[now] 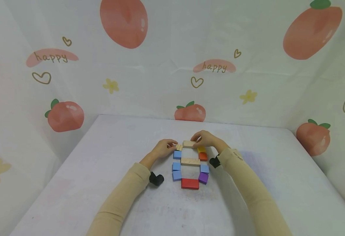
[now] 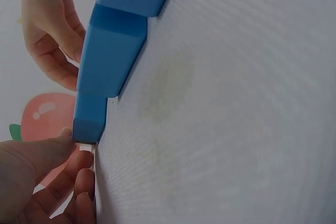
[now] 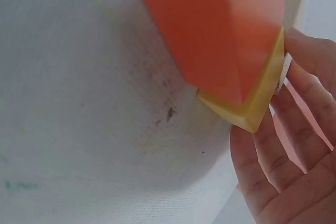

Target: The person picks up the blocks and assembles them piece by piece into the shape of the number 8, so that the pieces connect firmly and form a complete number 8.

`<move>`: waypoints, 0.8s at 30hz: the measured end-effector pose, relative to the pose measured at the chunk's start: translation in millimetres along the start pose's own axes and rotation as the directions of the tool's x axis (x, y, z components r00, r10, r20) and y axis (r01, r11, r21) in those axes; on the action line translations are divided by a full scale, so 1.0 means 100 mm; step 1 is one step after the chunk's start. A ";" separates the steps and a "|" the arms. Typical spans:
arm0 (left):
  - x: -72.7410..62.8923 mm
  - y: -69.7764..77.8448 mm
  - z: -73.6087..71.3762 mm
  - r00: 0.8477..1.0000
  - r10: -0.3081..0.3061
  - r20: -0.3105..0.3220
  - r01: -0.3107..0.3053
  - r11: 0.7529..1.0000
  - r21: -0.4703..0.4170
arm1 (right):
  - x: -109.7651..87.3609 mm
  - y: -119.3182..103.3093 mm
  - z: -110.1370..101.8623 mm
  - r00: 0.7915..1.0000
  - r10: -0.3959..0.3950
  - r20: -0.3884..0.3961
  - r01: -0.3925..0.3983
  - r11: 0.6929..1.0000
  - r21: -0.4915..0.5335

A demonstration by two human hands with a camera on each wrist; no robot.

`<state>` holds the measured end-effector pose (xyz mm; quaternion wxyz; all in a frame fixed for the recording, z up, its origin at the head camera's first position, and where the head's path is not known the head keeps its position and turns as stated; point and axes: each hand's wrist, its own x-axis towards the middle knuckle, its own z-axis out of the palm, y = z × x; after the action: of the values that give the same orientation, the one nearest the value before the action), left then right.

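Wooden blocks form a ladder-like outline on the table. At its far left corner, my left hand [image 1: 164, 148] pinches a small striped wooden block [image 1: 179, 147] between thumb and fingers. That block is mostly hidden behind the blue blocks [image 2: 113, 51] in the left wrist view. Opposite, my right hand [image 1: 205, 139] grips the right end of a plain wooden block [image 1: 188, 144], the far crosspiece. Just below its fingers lies a yellow block [image 1: 201, 149], touching an orange block [image 1: 203, 157]. In the right wrist view fingertips [image 3: 242, 139] reach the corner of the yellow block.
Nearer me are a plain middle crosspiece [image 1: 190, 161], light blue blocks [image 1: 177, 155] along the sides, a purple block [image 1: 203, 178] and a red block [image 1: 190, 183] at the near end. Black wrist-worn pieces [image 1: 156, 179] sit beside both forearms. A printed cloth backdrop [image 1: 160, 82] rises behind the table.
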<state>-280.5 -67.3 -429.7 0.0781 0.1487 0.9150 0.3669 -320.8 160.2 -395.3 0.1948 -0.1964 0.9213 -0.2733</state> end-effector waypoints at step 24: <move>-0.01 -0.01 -0.02 1.000 -0.005 -0.007 0.005 1.000 -0.011 | -0.09 0.08 -0.11 0.995 -0.075 -0.065 0.074 0.997 -0.014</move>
<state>-280.6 -69.4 -428.8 0.0765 0.1448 0.9135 0.3723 -320.3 174.8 -389.2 0.1529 -0.2228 0.9208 -0.2811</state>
